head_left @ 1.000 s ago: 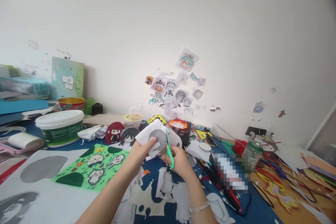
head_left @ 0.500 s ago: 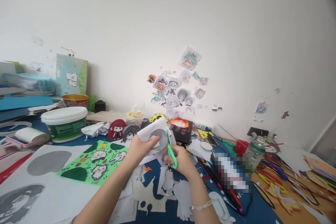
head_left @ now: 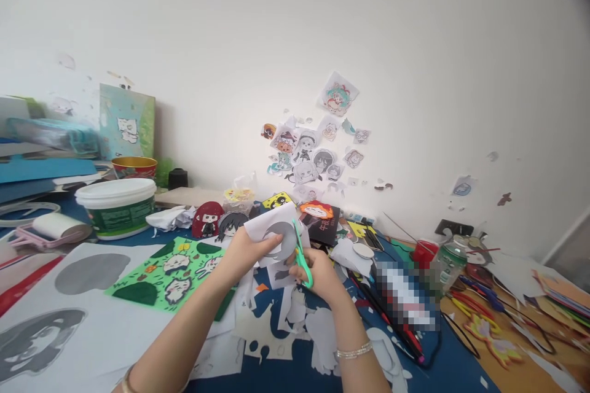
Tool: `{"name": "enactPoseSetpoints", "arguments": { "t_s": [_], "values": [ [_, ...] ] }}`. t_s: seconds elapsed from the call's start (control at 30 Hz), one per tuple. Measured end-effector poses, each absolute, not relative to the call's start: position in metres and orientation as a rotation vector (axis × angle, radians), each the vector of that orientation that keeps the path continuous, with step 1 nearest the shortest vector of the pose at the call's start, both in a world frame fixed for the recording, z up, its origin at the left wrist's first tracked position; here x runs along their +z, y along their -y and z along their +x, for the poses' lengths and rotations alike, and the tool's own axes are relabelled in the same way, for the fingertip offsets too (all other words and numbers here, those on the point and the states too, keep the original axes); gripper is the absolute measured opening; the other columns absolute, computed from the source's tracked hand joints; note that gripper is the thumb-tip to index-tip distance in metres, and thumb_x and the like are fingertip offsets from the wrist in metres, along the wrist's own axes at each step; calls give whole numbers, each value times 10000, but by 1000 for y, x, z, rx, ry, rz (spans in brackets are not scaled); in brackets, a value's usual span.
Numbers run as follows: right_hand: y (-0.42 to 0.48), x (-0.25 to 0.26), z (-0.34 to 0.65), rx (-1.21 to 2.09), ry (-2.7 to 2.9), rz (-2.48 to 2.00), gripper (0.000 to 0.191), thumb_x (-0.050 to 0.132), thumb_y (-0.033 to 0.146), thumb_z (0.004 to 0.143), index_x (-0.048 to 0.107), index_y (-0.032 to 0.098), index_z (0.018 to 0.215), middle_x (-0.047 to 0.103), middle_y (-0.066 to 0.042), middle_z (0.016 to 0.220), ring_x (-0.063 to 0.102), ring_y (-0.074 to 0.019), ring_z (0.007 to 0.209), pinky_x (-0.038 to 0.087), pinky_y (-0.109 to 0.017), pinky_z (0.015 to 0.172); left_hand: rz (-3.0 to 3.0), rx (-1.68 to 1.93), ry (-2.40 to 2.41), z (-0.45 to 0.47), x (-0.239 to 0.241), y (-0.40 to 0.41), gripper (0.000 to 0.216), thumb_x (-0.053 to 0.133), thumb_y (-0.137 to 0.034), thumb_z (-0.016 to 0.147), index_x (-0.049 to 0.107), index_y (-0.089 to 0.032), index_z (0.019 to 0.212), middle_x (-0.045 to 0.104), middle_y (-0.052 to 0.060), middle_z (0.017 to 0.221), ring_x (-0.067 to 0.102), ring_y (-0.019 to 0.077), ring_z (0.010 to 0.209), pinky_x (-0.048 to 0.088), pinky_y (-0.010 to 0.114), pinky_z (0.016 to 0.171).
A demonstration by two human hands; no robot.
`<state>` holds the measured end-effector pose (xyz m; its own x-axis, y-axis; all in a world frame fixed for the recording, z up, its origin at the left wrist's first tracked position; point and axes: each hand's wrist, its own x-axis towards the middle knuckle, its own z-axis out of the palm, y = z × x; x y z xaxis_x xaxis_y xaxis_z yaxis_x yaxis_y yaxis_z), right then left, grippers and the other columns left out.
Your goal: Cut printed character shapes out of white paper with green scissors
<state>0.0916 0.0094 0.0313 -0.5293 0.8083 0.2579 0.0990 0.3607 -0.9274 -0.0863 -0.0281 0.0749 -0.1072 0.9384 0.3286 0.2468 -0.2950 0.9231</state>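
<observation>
My left hand point(head_left: 246, 252) pinches a white sheet of paper point(head_left: 276, 234) with a grey printed shape, holding it up over the table. My right hand point(head_left: 320, 273) is closed round green-handled scissors point(head_left: 302, 255), whose blades reach up into the paper along the edge of the grey shape. Both hands hover above a blue table cover point(head_left: 295, 359) strewn with white paper scraps. A thin bracelet sits on my right wrist.
A green sheet with cut-out animals point(head_left: 173, 270) lies left of my hands, with a white lidded tub point(head_left: 115, 206) behind it. Printed grey pictures point(head_left: 41, 338) lie at the near left. Cartoon cut-outs stick to the wall point(head_left: 318, 153). Pens, a red cup point(head_left: 421, 253) and cluttered craft materials fill the right.
The view has shifted slightly, so the hands sit a little higher and further right. The scissors have worked a bit further round the grey shape; both grips are unchanged.
</observation>
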Motion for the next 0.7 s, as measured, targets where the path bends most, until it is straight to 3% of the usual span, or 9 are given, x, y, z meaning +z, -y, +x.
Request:
{"name": "enactPoseSetpoints", "arguments": {
  "t_s": [0.7],
  "values": [
    [-3, 41, 98, 1293, 1987, -814, 461, 698, 517, 560, 597, 110, 752, 450, 31, 530, 393, -100, 490, 327, -221, 458, 1619, 1180, -1179, -105, 66, 22, 425, 625, -406, 653, 591, -154, 993, 664, 87, 967, 584, 272, 901, 466, 357, 750]
  ]
}}
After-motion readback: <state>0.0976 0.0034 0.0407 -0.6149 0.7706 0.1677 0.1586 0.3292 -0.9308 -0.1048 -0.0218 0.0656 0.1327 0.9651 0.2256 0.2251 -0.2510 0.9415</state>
